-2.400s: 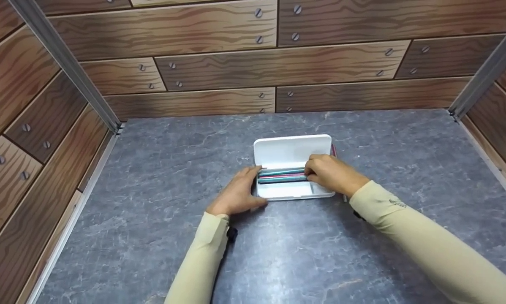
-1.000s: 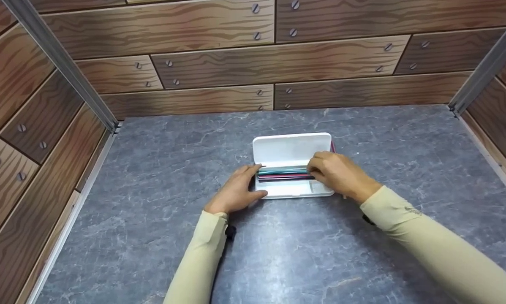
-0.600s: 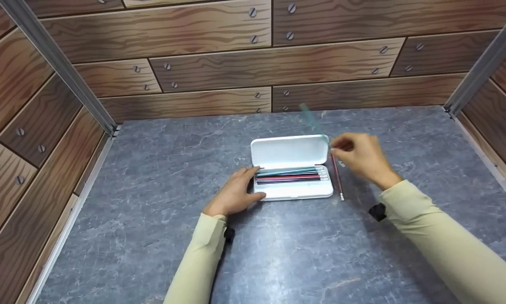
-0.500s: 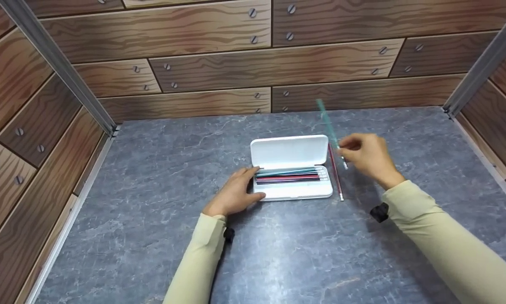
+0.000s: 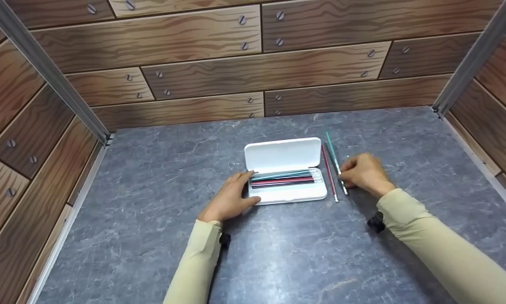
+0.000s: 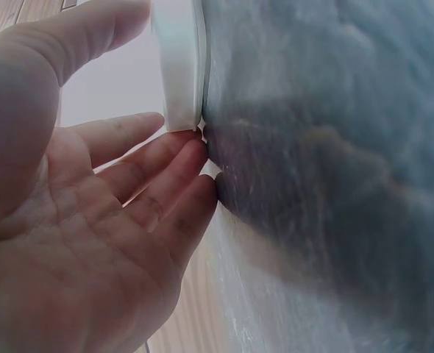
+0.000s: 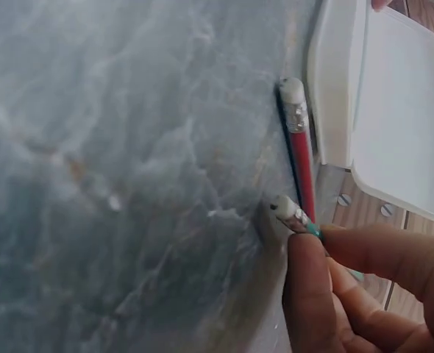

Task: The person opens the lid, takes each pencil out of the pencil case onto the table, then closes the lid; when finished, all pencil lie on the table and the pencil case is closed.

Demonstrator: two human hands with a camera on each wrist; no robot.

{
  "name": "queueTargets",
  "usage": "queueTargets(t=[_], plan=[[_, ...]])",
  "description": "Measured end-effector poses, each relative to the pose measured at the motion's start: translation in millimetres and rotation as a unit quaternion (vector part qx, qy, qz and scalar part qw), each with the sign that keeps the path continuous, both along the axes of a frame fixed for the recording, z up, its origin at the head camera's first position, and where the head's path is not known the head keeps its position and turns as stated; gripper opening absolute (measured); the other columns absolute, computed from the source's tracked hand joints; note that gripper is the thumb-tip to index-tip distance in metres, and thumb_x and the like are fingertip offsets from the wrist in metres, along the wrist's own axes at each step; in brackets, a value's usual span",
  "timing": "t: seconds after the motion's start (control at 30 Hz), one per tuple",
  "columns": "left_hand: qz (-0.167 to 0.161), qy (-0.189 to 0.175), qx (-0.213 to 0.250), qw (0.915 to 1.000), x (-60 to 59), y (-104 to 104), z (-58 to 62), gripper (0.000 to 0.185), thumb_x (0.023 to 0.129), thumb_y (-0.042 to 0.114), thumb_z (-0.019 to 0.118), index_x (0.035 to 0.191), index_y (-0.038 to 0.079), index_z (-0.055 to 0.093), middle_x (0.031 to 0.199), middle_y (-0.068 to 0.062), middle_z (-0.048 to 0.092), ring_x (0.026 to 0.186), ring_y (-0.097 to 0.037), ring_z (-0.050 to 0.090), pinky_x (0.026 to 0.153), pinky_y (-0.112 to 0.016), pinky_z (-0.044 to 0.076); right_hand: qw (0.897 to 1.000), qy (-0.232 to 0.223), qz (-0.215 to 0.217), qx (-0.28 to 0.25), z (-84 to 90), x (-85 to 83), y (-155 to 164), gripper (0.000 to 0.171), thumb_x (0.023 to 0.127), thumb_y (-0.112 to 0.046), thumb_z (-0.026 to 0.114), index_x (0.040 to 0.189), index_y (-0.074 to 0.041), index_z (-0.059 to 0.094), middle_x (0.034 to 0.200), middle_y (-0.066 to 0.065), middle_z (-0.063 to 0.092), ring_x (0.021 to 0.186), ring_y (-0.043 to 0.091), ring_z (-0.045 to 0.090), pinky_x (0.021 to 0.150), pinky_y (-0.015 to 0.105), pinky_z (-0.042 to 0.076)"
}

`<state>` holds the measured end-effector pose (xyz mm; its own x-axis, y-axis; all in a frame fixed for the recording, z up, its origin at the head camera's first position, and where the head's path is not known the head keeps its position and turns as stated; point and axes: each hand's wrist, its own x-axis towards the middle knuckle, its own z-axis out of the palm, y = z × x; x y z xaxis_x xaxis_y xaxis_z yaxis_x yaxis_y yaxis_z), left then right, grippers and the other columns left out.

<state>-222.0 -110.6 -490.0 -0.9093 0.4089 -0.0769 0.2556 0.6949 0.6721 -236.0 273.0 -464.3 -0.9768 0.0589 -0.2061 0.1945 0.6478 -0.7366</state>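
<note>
A white pencil case (image 5: 285,196) lies open on the grey table, lid (image 5: 283,154) tipped back, with several teal, red and dark pencils (image 5: 283,177) in its tray. My left hand (image 5: 231,198) rests with straight fingers against the case's left end (image 6: 179,66). Just right of the case, my right hand (image 5: 363,174) pinches a teal pencil (image 5: 335,162) near its eraser end (image 7: 289,210), low over the table. A red pencil (image 5: 329,173) lies on the table between that pencil and the case; its eraser (image 7: 293,94) shows in the right wrist view.
Wood-patterned walls (image 5: 261,63) close in the grey marbled table (image 5: 278,253) at the back and both sides. Metal corner posts (image 5: 46,71) stand at the rear corners.
My right hand has left the case with a teal pencil, swung it out to the right and lowered it beside the red pencil. My left hand has stayed at the case.
</note>
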Motion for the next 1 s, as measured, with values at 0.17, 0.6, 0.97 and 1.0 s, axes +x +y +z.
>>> queueTargets(t=[0.17, 0.6, 0.97, 1.0], plan=[[0.004, -0.004, 0.002, 1.0, 0.3, -0.7, 1.5, 0.082, 0.104, 0.032, 0.081, 0.173, 0.009, 0.042, 0.173, -0.021, 0.048, 0.164, -0.04, 0.042, 0.137, -0.057, 0.036, 1.0, -0.023, 0.002, -0.009, -3.0, 2.0, 0.8, 0.026, 0.09, -0.006, 0.088, 0.108, 0.011, 0.08, 0.077, -0.003, 0.078, 0.059, 0.001, 0.072, 0.059, 0.021, 0.064], [0.002, 0.001, 0.002, 1.0, 0.3, -0.9, 1.0, 0.082, 0.104, 0.031, 0.081, 0.173, 0.008, 0.042, 0.171, -0.02, 0.05, 0.163, -0.039, 0.044, 0.137, -0.056, 0.037, 1.0, -0.026, -0.008, -0.016, -7.9, 6.7, -4.2, 0.029, 0.092, -0.006, 0.087, 0.112, 0.013, 0.08, 0.079, 0.001, 0.08, 0.058, 0.001, 0.073, 0.06, 0.021, 0.065], [-0.009, 0.019, 0.014, 0.9997, -7.8, -4.6, -15.8, 0.085, 0.101, 0.035, 0.083, 0.171, 0.007, 0.045, 0.166, -0.02, 0.055, 0.158, -0.041, 0.05, 0.133, -0.058, 0.042, 0.999, -0.027, -0.006, -0.025, -10.0, 12.9, -8.5, 0.027, 0.093, -0.007, 0.085, 0.112, 0.012, 0.081, 0.078, 0.001, 0.079, 0.057, 0.003, 0.073, 0.059, 0.023, 0.065], [-0.01, 0.021, 0.013, 0.9996, -9.0, -4.4, -16.9, 0.085, 0.101, 0.037, 0.083, 0.171, 0.008, 0.045, 0.166, -0.02, 0.055, 0.158, -0.041, 0.05, 0.133, -0.059, 0.042, 0.999, -0.022, -0.007, -0.022, -8.7, 13.5, -8.8, 0.027, 0.093, -0.007, 0.084, 0.112, 0.012, 0.081, 0.078, 0.0, 0.079, 0.058, 0.003, 0.073, 0.058, 0.023, 0.065]])
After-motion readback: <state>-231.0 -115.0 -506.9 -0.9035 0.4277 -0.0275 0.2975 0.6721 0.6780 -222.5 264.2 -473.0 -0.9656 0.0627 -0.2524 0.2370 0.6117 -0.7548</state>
